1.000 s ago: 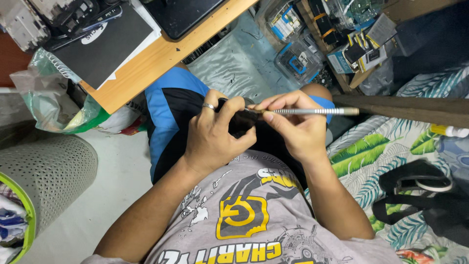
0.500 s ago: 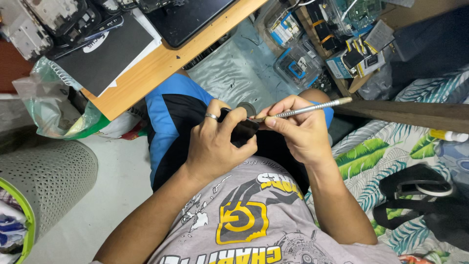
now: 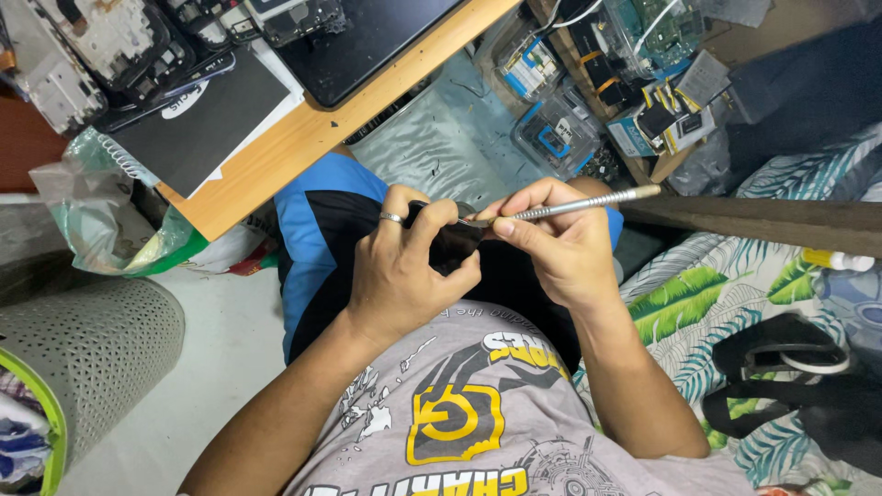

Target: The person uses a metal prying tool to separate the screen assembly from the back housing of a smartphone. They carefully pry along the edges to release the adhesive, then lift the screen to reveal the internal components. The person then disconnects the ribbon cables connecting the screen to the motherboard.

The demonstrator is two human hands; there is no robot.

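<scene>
My left hand [image 3: 404, 271], with a ring on one finger, is wrapped around a small black device [image 3: 452, 241] held over my lap. My right hand [image 3: 551, 246] pinches a slim silver screwdriver [image 3: 588, 202] like a pen. Its tip rests on the top of the black device, and its handle points up and to the right. Most of the device is hidden by my fingers.
A wooden desk [image 3: 303, 138] holds dark laptops and opened phone parts at the upper left. Clear plastic boxes [image 3: 560, 138] of small parts sit above my knees. A leaf-print sheet [image 3: 698, 294] with a black strap [image 3: 781, 367] lies right. A grey perforated basket [image 3: 83, 358] stands left.
The screwdriver handle has tilted upward from nearly level. Both hands stay together on the device.
</scene>
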